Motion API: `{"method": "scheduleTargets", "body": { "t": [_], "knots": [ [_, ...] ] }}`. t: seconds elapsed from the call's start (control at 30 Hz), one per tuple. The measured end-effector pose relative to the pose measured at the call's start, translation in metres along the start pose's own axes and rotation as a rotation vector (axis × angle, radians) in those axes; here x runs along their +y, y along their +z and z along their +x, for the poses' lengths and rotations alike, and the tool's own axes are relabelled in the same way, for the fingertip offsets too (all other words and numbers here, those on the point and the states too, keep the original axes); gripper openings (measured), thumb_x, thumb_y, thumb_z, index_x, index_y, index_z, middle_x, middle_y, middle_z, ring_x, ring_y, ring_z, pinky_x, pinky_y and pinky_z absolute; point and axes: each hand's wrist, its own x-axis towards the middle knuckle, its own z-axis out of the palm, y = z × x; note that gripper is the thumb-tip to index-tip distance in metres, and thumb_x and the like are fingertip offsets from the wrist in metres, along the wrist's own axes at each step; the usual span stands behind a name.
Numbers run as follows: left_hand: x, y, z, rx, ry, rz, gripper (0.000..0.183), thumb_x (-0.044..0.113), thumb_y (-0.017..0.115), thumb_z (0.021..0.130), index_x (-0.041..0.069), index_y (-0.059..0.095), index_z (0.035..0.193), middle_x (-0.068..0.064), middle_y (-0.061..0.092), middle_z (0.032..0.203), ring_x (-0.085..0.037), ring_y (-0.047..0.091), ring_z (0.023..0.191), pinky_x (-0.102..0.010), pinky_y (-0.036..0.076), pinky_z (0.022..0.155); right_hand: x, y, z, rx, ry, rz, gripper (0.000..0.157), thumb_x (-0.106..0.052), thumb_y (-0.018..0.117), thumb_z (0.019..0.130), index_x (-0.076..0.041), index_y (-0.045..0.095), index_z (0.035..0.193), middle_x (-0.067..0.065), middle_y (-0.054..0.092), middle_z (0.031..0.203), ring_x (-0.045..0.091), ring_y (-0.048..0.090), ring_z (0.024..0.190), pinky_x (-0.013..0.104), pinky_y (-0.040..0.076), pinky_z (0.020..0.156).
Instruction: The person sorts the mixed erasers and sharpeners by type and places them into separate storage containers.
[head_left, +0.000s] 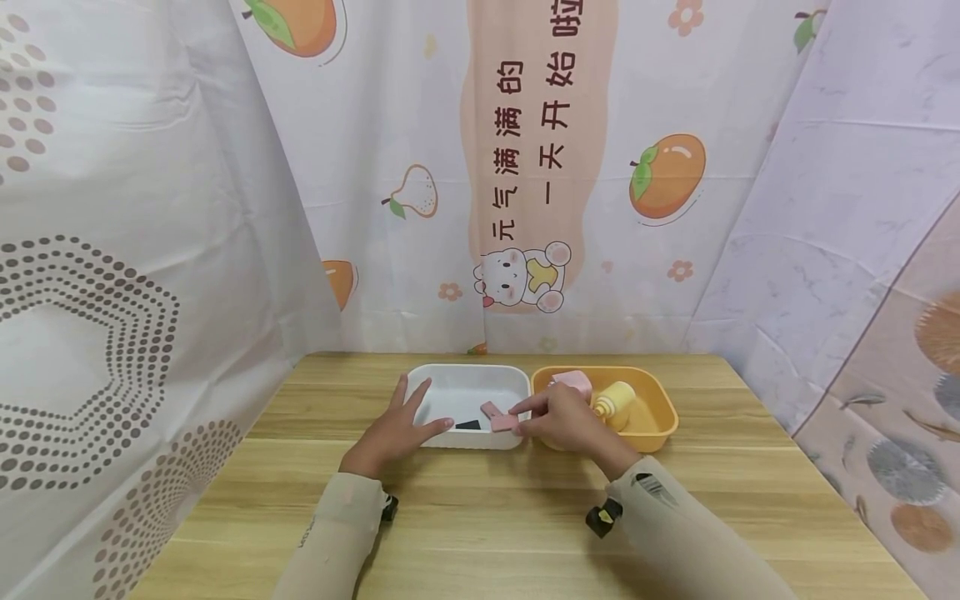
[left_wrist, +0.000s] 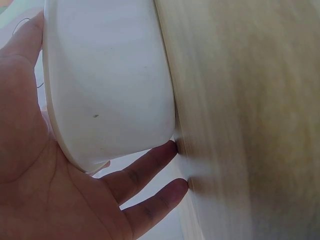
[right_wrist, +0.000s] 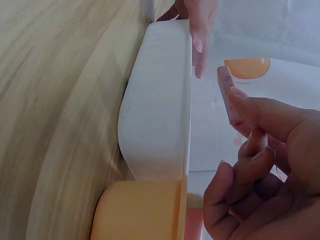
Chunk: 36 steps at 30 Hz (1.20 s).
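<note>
My right hand (head_left: 564, 419) pinches a flat pink angled piece (head_left: 501, 419) between thumb and fingertips, over the right front part of a white tray (head_left: 442, 439). Up close in the right wrist view, the pink piece (right_wrist: 229, 95) is held above the tray's rim, and the other fingers are curled below. At the white tray's left end is my left hand (head_left: 392, 432), its fingers spread, with the thumb along the front rim. In the left wrist view, two fingertips reach down beside the tray's corner to the tabletop. A small dark flat piece (head_left: 468, 425) lies inside the white tray.
An orange tray (head_left: 660, 421) stands right beside the white one. In it lie a yellow bottle (head_left: 618, 400) and a pink object (head_left: 573, 382), partly hidden by my right hand. A printed curtain (head_left: 420, 275) hangs behind the wooden table (head_left: 480, 525).
</note>
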Motion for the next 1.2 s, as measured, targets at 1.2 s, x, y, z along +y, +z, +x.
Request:
{"method": "scheduleTargets", "body": {
  "t": [1.2],
  "knots": [
    [0.003,-0.002,-0.001,-0.009,-0.017,-0.008,0.102,0.080,0.059,0.087,0.033,0.017,0.167,-0.009,-0.014,0.175,-0.053,0.029,0.151,-0.076,0.038,0.107,-0.001,0.007,0.039,0.019,0.025,0.035,0.020,-0.027,0.087,0.085,-0.031,0.083,0.104,0.003,0.061,0.081,0.020,0.056,0.077,0.029,0.045,0.061]
  ]
}}
